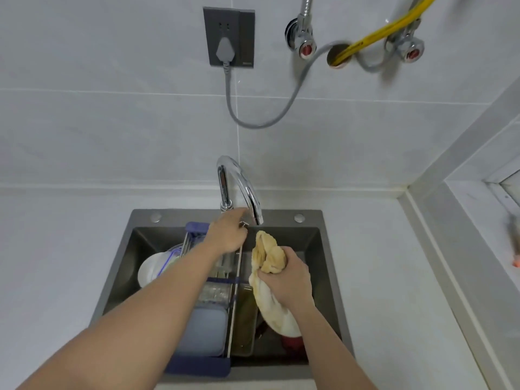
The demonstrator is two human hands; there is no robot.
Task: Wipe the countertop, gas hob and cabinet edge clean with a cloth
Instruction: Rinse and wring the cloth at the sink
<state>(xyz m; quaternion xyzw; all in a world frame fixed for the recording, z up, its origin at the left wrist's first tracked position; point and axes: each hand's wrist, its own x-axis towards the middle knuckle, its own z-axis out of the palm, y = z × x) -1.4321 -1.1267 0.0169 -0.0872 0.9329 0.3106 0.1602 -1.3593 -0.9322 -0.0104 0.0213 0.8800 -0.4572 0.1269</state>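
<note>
Cloth (268,266) hangs lengthwise in my right hand (287,277), its long axis running up and down over the sink (326,249); the bunched, yellowish upper end points up toward the spout of the faucet (242,184) and sits just below it, while the paler lower end trails down past my wrist toward the basin; my fingers are curled tight round the cloth's middle, so one part bulges out above my fist and the rest droops beneath it, on the thumb side of the hand; my left hand (228,235) reaches forward to the base of the faucet, fingers bent at a small lever there, though whether they actually grip it I cannot tell, since the back of my hand hides the fingertips; under my left forearm a drying rack (197,364) with blue ends spans the sink, holding a white plate (147,270) and a pale blue container (201,330); white countertop (56,263) lies to either side of the sink; on the tiled wall above, a grey plug (224,50) sits in a dark socket (228,36), and a yellow hose (374,35) runs into a hole near two valves.
</note>
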